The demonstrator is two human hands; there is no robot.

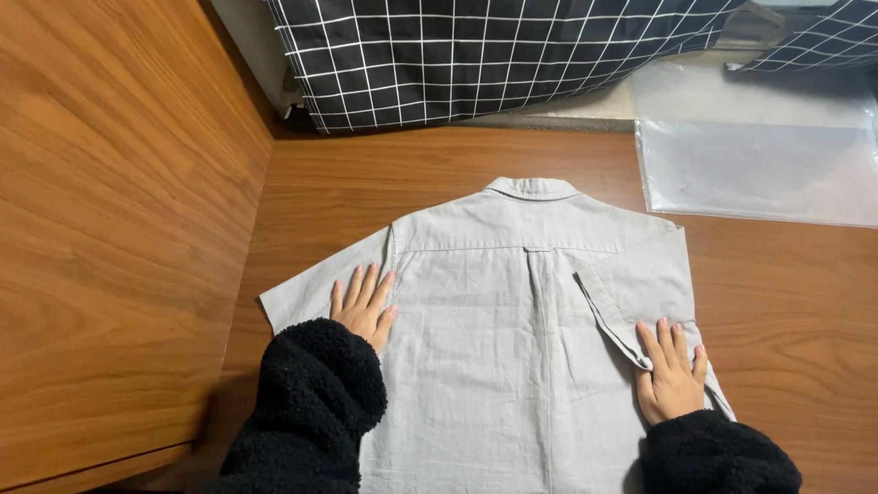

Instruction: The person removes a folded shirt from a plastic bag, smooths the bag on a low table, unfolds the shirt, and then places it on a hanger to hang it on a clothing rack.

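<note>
A light grey short-sleeved shirt (498, 320) lies back-up on a wooden surface (366, 183), collar pointing away from me. Its right sleeve (640, 284) is folded inward over the back; the left sleeve (315, 288) lies spread out flat. My left hand (364, 306) rests flat, fingers together, where the left sleeve meets the body. My right hand (670, 370) presses flat on the folded right edge of the shirt. Both arms wear black fleecy sleeves (311, 402). Neither hand grips anything.
A wooden panel (110, 229) rises along the left side. A black bag or cushion with a white grid pattern (476, 55) lies at the back. A clear plastic pouch (759, 155) sits at the back right.
</note>
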